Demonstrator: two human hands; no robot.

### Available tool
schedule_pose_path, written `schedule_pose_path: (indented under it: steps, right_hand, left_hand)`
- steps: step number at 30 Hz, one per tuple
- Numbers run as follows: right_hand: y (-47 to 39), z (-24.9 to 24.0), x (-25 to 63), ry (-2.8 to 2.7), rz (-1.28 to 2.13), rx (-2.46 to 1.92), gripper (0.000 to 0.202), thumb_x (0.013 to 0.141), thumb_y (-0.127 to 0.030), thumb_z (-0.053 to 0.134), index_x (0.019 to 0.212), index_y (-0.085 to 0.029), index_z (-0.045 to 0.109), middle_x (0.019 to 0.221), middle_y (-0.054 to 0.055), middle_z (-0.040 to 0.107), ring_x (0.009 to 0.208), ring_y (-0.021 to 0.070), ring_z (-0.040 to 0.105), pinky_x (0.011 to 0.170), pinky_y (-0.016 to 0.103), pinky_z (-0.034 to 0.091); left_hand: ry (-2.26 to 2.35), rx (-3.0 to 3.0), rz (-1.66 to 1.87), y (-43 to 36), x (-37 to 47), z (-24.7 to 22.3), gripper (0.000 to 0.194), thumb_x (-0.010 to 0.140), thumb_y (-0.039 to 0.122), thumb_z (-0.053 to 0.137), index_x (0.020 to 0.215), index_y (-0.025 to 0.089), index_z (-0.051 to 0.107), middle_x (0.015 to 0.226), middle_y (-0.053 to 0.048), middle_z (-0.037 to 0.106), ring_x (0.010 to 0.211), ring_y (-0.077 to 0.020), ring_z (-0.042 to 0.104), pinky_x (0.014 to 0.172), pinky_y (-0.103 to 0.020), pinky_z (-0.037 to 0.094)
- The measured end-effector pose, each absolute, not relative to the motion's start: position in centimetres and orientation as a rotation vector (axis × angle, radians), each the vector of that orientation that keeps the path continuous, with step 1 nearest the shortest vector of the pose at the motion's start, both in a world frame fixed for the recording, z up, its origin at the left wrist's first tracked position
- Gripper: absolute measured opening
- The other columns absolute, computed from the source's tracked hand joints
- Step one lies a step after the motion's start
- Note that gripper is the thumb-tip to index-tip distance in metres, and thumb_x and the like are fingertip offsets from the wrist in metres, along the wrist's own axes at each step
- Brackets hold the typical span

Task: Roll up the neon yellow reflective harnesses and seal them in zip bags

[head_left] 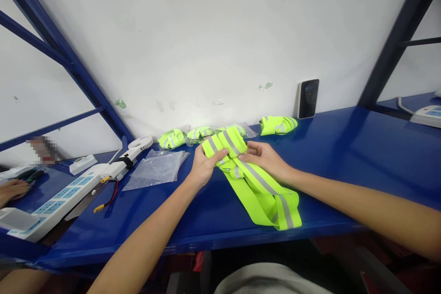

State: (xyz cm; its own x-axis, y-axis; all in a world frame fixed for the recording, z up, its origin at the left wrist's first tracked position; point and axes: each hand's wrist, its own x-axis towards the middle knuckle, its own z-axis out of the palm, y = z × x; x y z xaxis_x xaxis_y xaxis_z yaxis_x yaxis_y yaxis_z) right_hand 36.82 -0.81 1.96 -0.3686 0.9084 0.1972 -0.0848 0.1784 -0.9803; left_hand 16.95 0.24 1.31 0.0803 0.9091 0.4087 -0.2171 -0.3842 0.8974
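Observation:
A neon yellow-green strap with grey reflective stripes point(268, 183) is partly folded into a bundle between my hands, and its loose loops hang down to the right over the table's front edge. My left hand point(206, 163) grips the bundle's left side, thumb on top. At the bundle's right side, my right hand point(262, 156) pinches the strap with its fingers bent. Behind my hands, by the wall, lie a rolled yellow-green bundle point(172, 138), another one point(200, 133) in clear plastic, and a further one point(278, 125) at the right.
Clear plastic bags point(156, 167) lie on the blue table point(330, 161), left of my hands. Beyond them are a white fan point(141, 142), a power strip point(57, 204) and a red-black cable point(112, 195). A black-fronted device point(308, 98) leans on the wall. Another person's hand point(15, 189) shows far left.

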Motion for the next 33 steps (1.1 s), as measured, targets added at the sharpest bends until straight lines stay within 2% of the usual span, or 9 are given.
schedule_pose_path:
  steps: [2, 5, 10, 14, 17, 21, 25, 29, 33]
  right_hand:
    - [-0.7, 2.0, 36.9, -1.472, 1.449, -0.787, 0.036, 0.072, -0.032, 0.079, 0.102, -0.019, 0.064, 0.085, 0.003, 0.071, 0.083, 0.0226, 0.069, 0.072, 0.032, 0.055]
    - [-0.7, 2.3, 37.1, -1.357, 1.699, -0.674, 0.036, 0.079, -0.033, 0.072, 0.111, -0.021, 0.061, 0.096, 0.005, 0.071, 0.083, 0.0216, 0.069, 0.075, 0.034, 0.056]
    - [-1.0, 3.2, 37.6, -1.294, 1.951, -0.588, 0.044, 0.089, -0.038, 0.057, 0.129, -0.024, 0.049, 0.115, 0.009, 0.065, 0.079, 0.0220, 0.070, 0.076, 0.041, 0.058]
    - [-1.0, 3.4, 37.8, -1.168, 2.083, -0.558, 0.043, 0.091, -0.044, 0.051, 0.129, -0.022, 0.050, 0.112, 0.011, 0.064, 0.083, 0.0240, 0.071, 0.084, 0.046, 0.056]
    - [-0.6, 3.1, 37.8, -1.138, 2.139, -0.537, 0.045, 0.092, -0.050, 0.051, 0.128, -0.025, 0.050, 0.110, 0.009, 0.064, 0.087, 0.0252, 0.070, 0.081, 0.047, 0.056]
    - [-0.3, 2.8, 37.6, -1.076, 2.130, -0.593, 0.028, 0.090, -0.033, 0.059, 0.116, -0.022, 0.057, 0.103, 0.005, 0.067, 0.090, 0.0211, 0.069, 0.084, 0.038, 0.055]
    - [-0.6, 3.0, 37.3, -1.076, 2.206, -0.618, 0.013, 0.089, -0.025, 0.058, 0.096, -0.014, 0.063, 0.088, 0.006, 0.069, 0.079, 0.0180, 0.068, 0.076, 0.030, 0.055]
    - [-1.0, 3.4, 37.3, -1.098, 2.235, -0.592, 0.016, 0.088, -0.019, 0.058, 0.099, -0.011, 0.065, 0.091, 0.008, 0.072, 0.080, 0.0176, 0.069, 0.075, 0.028, 0.055]
    - [-1.1, 3.9, 37.6, -1.155, 2.235, -0.579, 0.018, 0.086, -0.021, 0.062, 0.099, -0.010, 0.067, 0.094, 0.010, 0.074, 0.084, 0.0189, 0.071, 0.080, 0.029, 0.056]
  left_hand:
    - [0.762, 1.454, 1.499, 0.3, 16.7, 1.4, 0.045, 0.067, 0.027, 0.083, 0.105, 0.017, 0.062, 0.099, -0.004, 0.071, 0.086, -0.0197, 0.067, 0.080, -0.033, 0.054]
    - [0.838, 1.613, 1.468, 0.2, 16.4, 1.8, 0.049, 0.067, 0.029, 0.082, 0.108, 0.017, 0.060, 0.097, -0.004, 0.069, 0.085, -0.0187, 0.065, 0.078, -0.031, 0.053]
    - [0.891, 1.917, 1.373, -0.2, 16.2, 2.3, 0.042, 0.071, 0.029, 0.080, 0.107, 0.016, 0.060, 0.094, -0.004, 0.065, 0.082, -0.0170, 0.061, 0.072, -0.027, 0.050]
    - [0.826, 2.069, 1.342, 0.0, 16.0, 2.3, 0.035, 0.077, 0.026, 0.075, 0.108, 0.018, 0.062, 0.101, -0.006, 0.064, 0.089, -0.0181, 0.061, 0.078, -0.029, 0.050]
    - [0.748, 2.202, 1.324, 0.1, 16.0, 2.1, 0.029, 0.082, 0.022, 0.070, 0.110, 0.019, 0.063, 0.106, -0.008, 0.063, 0.100, -0.0211, 0.060, 0.088, -0.034, 0.048]
    - [0.669, 2.405, 1.308, -0.1, 16.2, 1.9, 0.027, 0.086, 0.017, 0.062, 0.112, 0.020, 0.063, 0.113, -0.010, 0.061, 0.107, -0.0240, 0.058, 0.094, -0.041, 0.047]
    - [0.702, 2.562, 1.243, -0.6, 16.5, 1.6, 0.031, 0.085, 0.011, 0.055, 0.114, 0.021, 0.062, 0.116, -0.010, 0.057, 0.107, -0.0234, 0.058, 0.091, -0.040, 0.049]
    - [0.702, 2.650, 1.243, -1.3, 16.6, 1.5, 0.037, 0.085, 0.007, 0.051, 0.117, 0.023, 0.062, 0.121, -0.011, 0.054, 0.112, -0.0234, 0.055, 0.093, -0.041, 0.049]
    - [0.732, 2.588, 1.302, -1.8, 16.7, 1.8, 0.033, 0.083, 0.012, 0.058, 0.113, 0.024, 0.066, 0.129, -0.012, 0.049, 0.120, -0.0268, 0.052, 0.099, -0.043, 0.047]
